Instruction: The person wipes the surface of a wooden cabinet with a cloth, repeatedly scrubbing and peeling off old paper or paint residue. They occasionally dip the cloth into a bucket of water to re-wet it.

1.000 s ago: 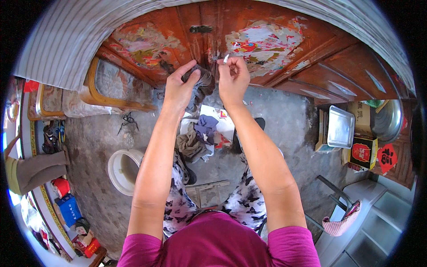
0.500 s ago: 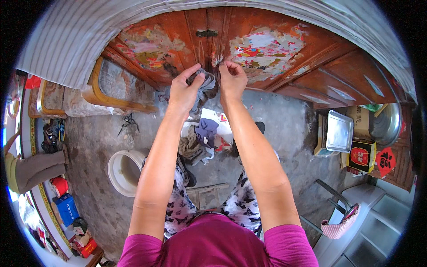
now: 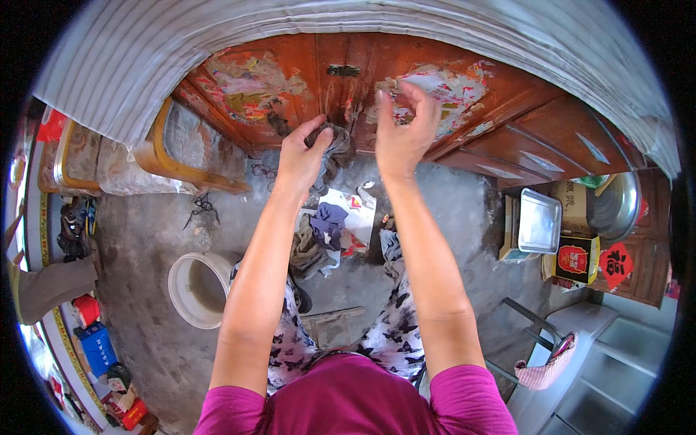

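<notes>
A crumpled grey rag hangs from my left hand, whose thumb and fingers are closed on it in front of the wooden cabinet. My right hand is raised before the right-hand door, fingers and thumb apart, with nothing visible between them. Torn, colourful paper remnants cover part of that door. Similar paper scraps cling to the left door. A dark metal latch sits at the top between the doors. On the floor between my feet lie a purple cloth and a brownish cloth.
A white bucket of murky water stands on the floor at left. A wooden-framed chair is at far left. On the right are a metal tray, boxes and a metal-framed seat. A striped cloth drapes over the cabinet top.
My right hand has moved away from the left one, to the right, and its fingers have spread from a pinch. My left hand keeps the rag in nearly the same place.
</notes>
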{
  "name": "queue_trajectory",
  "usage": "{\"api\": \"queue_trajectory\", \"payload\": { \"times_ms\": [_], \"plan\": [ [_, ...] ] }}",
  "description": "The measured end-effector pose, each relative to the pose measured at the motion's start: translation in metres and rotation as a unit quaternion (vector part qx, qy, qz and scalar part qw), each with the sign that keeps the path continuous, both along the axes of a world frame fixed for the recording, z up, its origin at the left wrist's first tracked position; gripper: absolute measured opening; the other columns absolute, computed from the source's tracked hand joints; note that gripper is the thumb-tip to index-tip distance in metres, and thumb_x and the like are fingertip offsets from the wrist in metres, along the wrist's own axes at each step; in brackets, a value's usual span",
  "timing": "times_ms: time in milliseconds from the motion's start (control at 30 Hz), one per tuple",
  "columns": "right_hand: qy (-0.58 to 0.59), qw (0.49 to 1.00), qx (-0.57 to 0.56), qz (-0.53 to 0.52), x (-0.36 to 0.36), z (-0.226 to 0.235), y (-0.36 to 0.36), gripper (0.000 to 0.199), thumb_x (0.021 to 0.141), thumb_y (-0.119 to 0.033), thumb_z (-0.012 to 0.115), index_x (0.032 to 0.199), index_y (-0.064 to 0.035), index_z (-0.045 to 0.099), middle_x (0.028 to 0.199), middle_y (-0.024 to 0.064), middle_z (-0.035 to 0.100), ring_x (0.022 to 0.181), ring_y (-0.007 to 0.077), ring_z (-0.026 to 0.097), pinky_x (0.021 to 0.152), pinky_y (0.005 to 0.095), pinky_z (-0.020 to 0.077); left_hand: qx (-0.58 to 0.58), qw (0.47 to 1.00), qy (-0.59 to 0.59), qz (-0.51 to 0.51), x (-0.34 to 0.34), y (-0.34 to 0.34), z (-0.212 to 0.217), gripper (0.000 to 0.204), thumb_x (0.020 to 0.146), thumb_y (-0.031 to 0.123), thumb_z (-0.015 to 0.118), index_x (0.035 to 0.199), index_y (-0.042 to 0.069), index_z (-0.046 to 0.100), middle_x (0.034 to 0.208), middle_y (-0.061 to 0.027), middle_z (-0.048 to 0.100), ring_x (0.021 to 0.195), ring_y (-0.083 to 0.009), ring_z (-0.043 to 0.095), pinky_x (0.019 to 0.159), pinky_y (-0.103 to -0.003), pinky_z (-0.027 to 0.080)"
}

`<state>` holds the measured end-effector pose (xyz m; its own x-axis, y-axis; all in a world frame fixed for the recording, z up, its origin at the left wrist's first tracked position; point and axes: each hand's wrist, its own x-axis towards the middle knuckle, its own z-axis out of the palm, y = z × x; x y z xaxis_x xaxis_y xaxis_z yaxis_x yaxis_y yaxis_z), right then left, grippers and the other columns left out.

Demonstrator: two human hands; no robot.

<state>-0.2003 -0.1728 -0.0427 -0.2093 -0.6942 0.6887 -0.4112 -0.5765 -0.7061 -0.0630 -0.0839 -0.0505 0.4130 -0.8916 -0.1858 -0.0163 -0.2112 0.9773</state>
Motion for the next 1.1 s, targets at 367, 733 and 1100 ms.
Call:
{"api": "queue_trajectory", "payload": {
  "times_ms": [367,733,1100],
  "plan": [
    [0.266,0.950,-0.123,-0.104,-0.024,0.017,-0.020,0.016,0.072,-0.016,0.081,0.080,-0.0203,0.068,0.082,-0.0022,0.065,0.082,0.0225,0.063,0.075,0.0386,0.0451,-0.027,0.999,0.013,-0.017,0.002,0.004,0.005,0.045,0.097,0.021,0.069,0.137,0.002,0.063,0.139,-0.0133,0.063,0.130,-0.0201,0.055,0.112,-0.032,0.037],
    [0.244,0.956,-0.119,-0.114,-0.031,0.019,-0.012,0.020,0.078,-0.031,0.084,0.092,-0.0230,0.072,0.091,-0.0045,0.069,0.091,0.0204,0.063,0.087,0.0389,0.0417,-0.063,0.998,0.010,-0.008,0.017,0.013,0.007,0.042,0.096,0.018,0.069,0.134,0.001,0.065,0.133,-0.0149,0.066,0.125,-0.0200,0.058,0.109,-0.032,0.041],
    [0.377,0.919,-0.066,-0.095,-0.028,0.004,-0.014,0.015,0.077,-0.018,0.081,0.088,-0.0213,0.071,0.086,-0.0024,0.068,0.085,0.0218,0.064,0.083,0.0393,0.0426,-0.058,0.998,0.023,-0.005,0.018,0.016,0.012,0.042,0.096,0.019,0.070,0.134,0.002,0.065,0.132,-0.0152,0.067,0.125,-0.0203,0.058,0.109,-0.031,0.040]
  ]
}}
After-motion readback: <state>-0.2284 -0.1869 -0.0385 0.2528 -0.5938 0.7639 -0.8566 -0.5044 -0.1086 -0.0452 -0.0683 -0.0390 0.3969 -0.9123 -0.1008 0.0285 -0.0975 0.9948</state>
